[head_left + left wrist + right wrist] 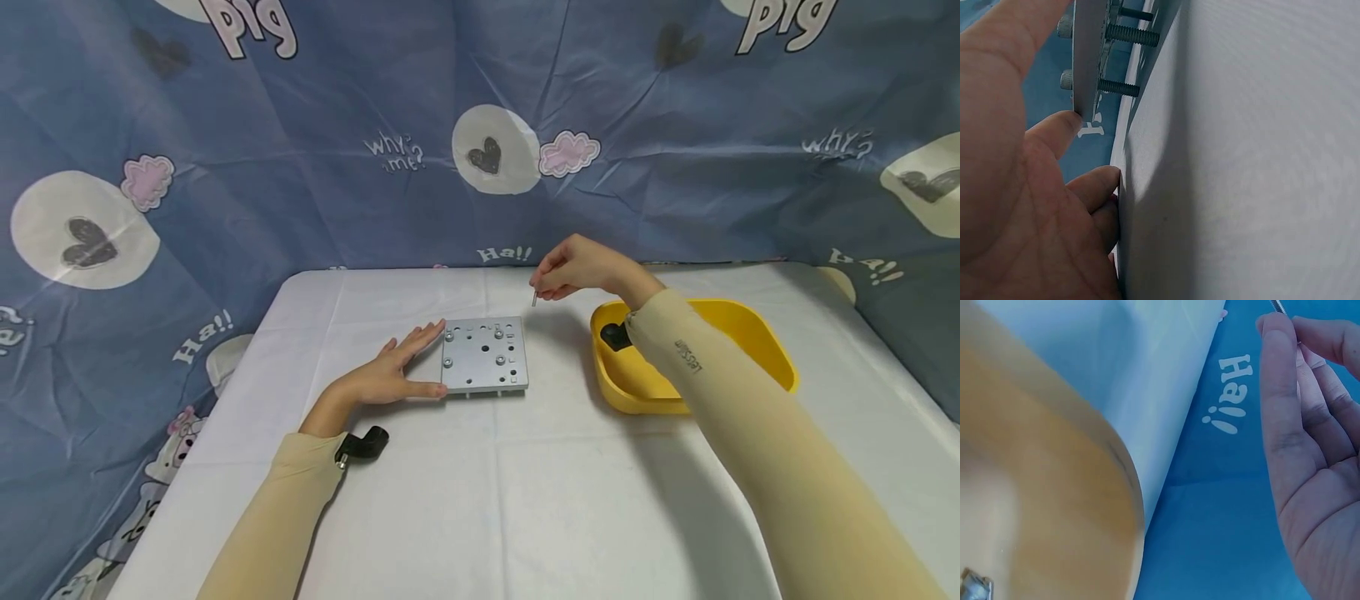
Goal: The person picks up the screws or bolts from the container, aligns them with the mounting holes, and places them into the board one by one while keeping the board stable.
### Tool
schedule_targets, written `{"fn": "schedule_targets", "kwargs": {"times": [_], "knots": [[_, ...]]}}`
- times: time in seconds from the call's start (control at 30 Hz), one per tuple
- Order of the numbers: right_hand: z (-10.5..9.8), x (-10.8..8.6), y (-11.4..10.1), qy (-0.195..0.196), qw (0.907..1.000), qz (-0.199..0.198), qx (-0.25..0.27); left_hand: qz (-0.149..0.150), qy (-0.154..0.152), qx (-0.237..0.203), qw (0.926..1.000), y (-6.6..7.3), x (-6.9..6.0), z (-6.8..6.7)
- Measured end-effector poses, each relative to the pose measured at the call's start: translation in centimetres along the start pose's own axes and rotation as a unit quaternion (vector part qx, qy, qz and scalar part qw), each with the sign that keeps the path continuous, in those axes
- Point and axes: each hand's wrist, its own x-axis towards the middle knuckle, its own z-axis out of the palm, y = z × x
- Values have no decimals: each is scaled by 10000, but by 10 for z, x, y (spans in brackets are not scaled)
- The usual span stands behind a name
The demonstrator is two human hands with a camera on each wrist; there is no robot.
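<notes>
A silver metal plate (472,342) with holes stands raised off the white table on bolts. Several socket-head bolts show on its top, one a bolt (500,360) right of centre; a threaded bolt shank (1132,35) sticks out underneath in the left wrist view. My left hand (386,375) touches the plate's left side, thumb by the near corner and forefinger by the far corner, fingers spread and fairly straight. Beyond the plate's far right corner, my right hand (573,268) pinches a thin metal screw (534,298) between thumb and forefinger, pointing down above the table.
On the right, under my right forearm, stands a yellow plastic bin (637,400). A small shiny metal part (975,586) lies inside it. Behind the white-covered table (420,500) hangs a blue printed cloth (337,200).
</notes>
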Motion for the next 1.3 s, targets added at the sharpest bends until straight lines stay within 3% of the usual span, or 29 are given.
{"fn": "schedule_targets", "kwargs": {"times": [1.3], "knots": [[35,29,-1,-199,9991,281,-253,32,49,10,10000,-1,2,0]]}}
